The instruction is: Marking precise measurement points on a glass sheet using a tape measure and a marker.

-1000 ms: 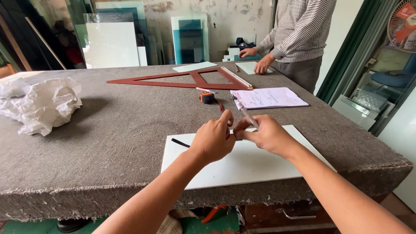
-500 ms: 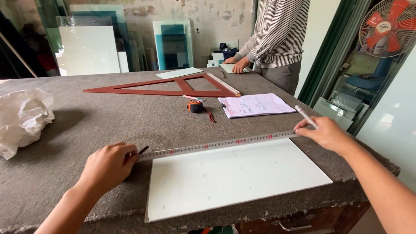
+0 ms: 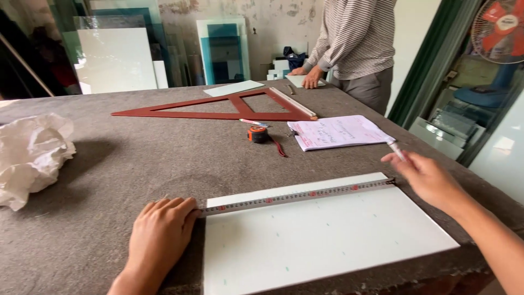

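A white rectangular sheet (image 3: 327,240) lies flat on the felt-covered table (image 3: 136,164) in front of me. A metal measuring tape (image 3: 297,195) is stretched along the sheet's far edge. My left hand (image 3: 161,232) rests at the sheet's left corner, its fingers pressing the tape's left end down. My right hand (image 3: 431,177) hovers at the tape's right end, pinching a thin white pen (image 3: 396,151) that points up and away.
Beyond the sheet lie an orange tape-measure case (image 3: 257,134), a pink paper (image 3: 338,131) and a big red wooden triangle (image 3: 218,108). Crumpled white paper (image 3: 30,155) sits at the left. A person in a striped shirt (image 3: 357,38) stands at the far edge. Glass panes (image 3: 117,57) lean against the wall.
My hands were together at the middle of the sheet's far edge. They have spread to its two corners, and the tape now spans the edge.
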